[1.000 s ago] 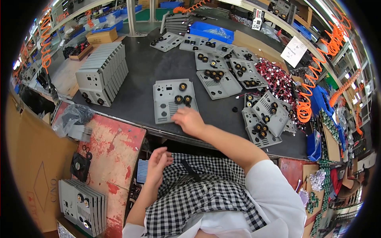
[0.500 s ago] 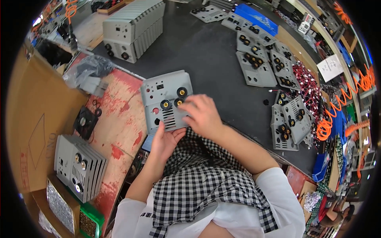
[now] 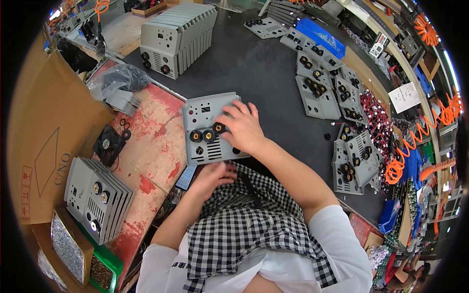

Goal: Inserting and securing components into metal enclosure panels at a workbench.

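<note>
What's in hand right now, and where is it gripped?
The grey panel: right hand lies on its right side, left hand at its near edge. No closed grip can be told.

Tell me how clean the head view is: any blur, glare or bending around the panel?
Head view: sharp on the grey perforated metal panel under the right hand; even light, no glare; the black table edges bow toward the dark fisheye rim.

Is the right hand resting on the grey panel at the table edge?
Yes, the right hand lies flat on the grey front panel, its fingers beside the three black round connectors.
</note>
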Motion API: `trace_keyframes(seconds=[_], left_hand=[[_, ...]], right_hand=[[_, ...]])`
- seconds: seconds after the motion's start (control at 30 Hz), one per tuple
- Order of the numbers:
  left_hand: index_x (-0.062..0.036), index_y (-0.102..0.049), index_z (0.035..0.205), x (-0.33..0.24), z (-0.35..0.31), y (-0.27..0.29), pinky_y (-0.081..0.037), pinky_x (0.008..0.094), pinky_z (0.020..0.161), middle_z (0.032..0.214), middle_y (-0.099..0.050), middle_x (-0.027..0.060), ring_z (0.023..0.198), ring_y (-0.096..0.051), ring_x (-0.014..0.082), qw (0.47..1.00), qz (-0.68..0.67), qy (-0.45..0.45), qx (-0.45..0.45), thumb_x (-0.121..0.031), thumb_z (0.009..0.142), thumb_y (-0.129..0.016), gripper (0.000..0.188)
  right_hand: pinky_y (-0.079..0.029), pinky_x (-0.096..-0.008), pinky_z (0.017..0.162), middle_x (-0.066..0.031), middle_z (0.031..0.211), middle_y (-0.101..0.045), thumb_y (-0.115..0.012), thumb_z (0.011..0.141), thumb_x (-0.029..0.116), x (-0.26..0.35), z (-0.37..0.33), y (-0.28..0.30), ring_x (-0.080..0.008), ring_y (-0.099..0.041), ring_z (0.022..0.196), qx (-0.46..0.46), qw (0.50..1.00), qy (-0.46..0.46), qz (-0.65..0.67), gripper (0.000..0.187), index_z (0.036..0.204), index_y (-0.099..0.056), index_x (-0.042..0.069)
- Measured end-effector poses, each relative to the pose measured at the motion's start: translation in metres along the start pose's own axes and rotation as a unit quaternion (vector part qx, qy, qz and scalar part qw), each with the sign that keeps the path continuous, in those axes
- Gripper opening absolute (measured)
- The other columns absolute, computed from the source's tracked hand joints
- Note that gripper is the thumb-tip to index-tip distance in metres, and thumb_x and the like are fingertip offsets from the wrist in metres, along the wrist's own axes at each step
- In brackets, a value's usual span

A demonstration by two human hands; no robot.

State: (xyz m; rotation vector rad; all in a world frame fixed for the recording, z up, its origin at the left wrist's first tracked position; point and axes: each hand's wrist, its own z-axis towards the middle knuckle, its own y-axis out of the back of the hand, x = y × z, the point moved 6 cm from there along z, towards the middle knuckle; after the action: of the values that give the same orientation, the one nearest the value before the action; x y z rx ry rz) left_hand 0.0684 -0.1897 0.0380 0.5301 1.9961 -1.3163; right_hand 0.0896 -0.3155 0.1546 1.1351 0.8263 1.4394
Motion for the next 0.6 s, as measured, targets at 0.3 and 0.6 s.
trace_keyframes(seconds=[0.3,0.6], left_hand=[[-0.0018,-0.059,0.092,-0.118,-0.04,-0.063,-0.046,0.0255,0.06,0.079,-0.055,0.009,0.066,-0.055,0.0183,0.789,0.459,-0.375,-0.161,0.004,0.07,-0.063,0.023],[-0.0026,-0.059,0.084,-0.119,-0.032,-0.1,-0.045,0.0358,0.071,0.093,-0.056,0.0131,0.082,-0.056,0.0282,0.662,0.55,-0.504,-0.076,-0.002,0.062,-0.068,0.024]], right_hand=[[-0.042,-0.0379,0.079,-0.0131,0.097,-0.056,-0.067,0.063,0.014,0.005,-0.02,0.03,-0.028,-0.054,0.092,-0.057,0.979,-0.015,0.197,0.039,0.096,-0.05,0.004],[-0.045,-0.0216,0.065,-0.0029,0.088,-0.057,-0.062,0.08,0.011,-0.005,-0.075,0.027,-0.0065,-0.053,0.073,0.078,0.647,-0.146,0.744,0.026,0.102,-0.051,0.002]])
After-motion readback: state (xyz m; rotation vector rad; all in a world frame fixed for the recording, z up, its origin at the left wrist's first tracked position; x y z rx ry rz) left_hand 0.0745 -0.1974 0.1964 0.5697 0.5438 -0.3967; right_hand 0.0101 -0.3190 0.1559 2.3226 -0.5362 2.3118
